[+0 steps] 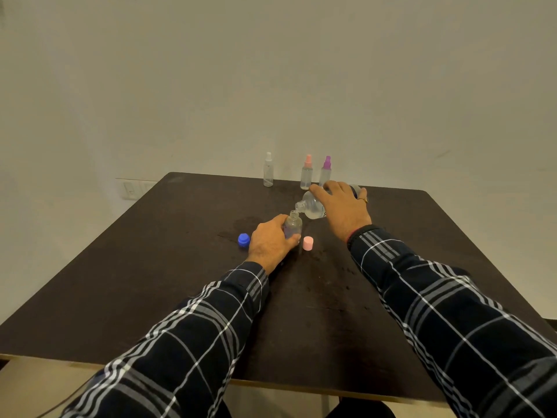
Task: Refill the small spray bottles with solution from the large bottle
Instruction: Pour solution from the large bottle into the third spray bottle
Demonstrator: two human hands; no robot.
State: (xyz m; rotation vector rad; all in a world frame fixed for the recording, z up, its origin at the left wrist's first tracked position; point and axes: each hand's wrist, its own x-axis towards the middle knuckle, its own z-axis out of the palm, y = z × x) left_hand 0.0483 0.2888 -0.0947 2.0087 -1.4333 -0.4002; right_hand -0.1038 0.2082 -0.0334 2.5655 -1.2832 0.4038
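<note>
A dark counter (150,267) fills the lower half of the frame under a plain pale wall. Left of centre, a blue cap (243,239) lies on the counter just beside the left hand (271,241). That hand is curled closed around the lower body of a small clear bottle (293,225), which stands upright on the counter with its neck open and its spray top off. Just right of the bottle's base sits a pink cap (308,243), upright and apart from the fingers.

Above these, along the far edge of the counter in the upper middle of the frame, three small spray bottles stand in a row: one with a white top (268,170), one with a pink top (307,173) and one with a purple top (326,171), the last partly behind the right hand.

The right hand (343,206) grips the large clear bottle (313,206) from above, fingers wrapped over its body. The large bottle is tipped on its side, mouth pointing left and down, directly over the open neck of the small clear bottle. Whether liquid is running between them is too fine to tell. Both forearms wear dark plaid sleeves (452,312).
</note>
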